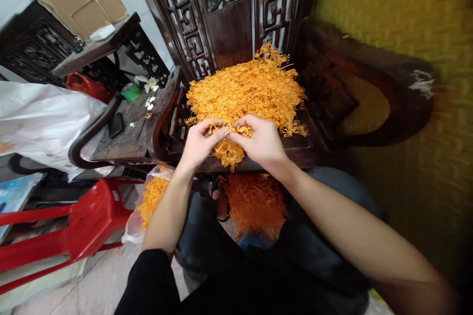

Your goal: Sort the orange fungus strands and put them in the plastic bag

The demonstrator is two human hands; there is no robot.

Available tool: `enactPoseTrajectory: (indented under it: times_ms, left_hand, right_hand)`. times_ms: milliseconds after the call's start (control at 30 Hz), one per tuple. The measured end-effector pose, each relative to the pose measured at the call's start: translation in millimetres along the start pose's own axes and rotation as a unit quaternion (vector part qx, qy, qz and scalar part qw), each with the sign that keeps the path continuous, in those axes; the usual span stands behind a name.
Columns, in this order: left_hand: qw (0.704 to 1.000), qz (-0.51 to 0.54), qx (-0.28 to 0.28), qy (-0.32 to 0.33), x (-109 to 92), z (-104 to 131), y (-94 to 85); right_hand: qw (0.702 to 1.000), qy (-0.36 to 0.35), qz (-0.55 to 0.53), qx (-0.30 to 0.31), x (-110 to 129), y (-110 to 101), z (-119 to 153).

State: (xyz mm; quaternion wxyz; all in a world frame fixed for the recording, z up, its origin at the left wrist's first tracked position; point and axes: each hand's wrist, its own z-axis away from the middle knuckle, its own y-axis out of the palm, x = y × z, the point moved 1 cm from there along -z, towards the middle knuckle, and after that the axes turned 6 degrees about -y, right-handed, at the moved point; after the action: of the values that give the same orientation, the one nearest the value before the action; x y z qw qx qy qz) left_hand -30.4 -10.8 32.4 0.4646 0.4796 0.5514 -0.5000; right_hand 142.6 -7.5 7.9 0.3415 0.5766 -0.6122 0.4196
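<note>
A large heap of orange, branched, sprig-like pieces (244, 91) covers the seat of a dark carved wooden chair (232, 34). At the heap's near edge, my left hand (199, 142) pinches some orange branched pieces (229, 128) between thumb and fingers. My right hand (260, 140) grips the same pieces from the other side, and the two hands' fingertips nearly meet. Just below the fingers, a small orange clump (229, 153) lies at the seat's front edge. Exactly how many pieces are in the fingers is hidden.
More orange pieces (256, 202) lie low between the knees, and others fill a white plastic bag (133, 229) at left. A red plastic stool (92, 211) lies on its side. On the left wooden seat are a dark phone (117, 125) and a green roll (130, 91).
</note>
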Motion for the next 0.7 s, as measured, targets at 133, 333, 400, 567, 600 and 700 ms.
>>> enactPoseTrajectory:
  times_ms: [133, 333, 400, 567, 600, 700]
  left_hand:
    - [1.000, -0.020, 0.015, 0.002, 1, 3, 0.9]
    - [0.985, 0.156, -0.064, -0.040, -9, 2, -15.4]
    - [0.975, 0.208, -0.043, -0.058, -10, 1, -19.7]
    - [0.964, 0.237, 0.044, -0.110, -8, 2, -14.5]
    - [0.964, 0.237, 0.054, -0.106, -7, 3, -12.9]
    - [0.967, 0.232, 0.071, -0.084, -6, 4, -8.8]
  right_hand:
    - [0.998, -0.029, 0.053, 0.023, -1, -6, -2]
    - [0.986, 0.043, -0.060, -0.152, -6, -46, -23]
    - [0.973, 0.087, -0.172, -0.126, -5, -55, -26]
    - [0.931, 0.166, -0.324, 0.037, 6, -48, -16]
    - [0.925, 0.171, -0.335, 0.056, 7, -45, -13]
    - [0.922, 0.164, -0.334, 0.106, 9, -33, -5]
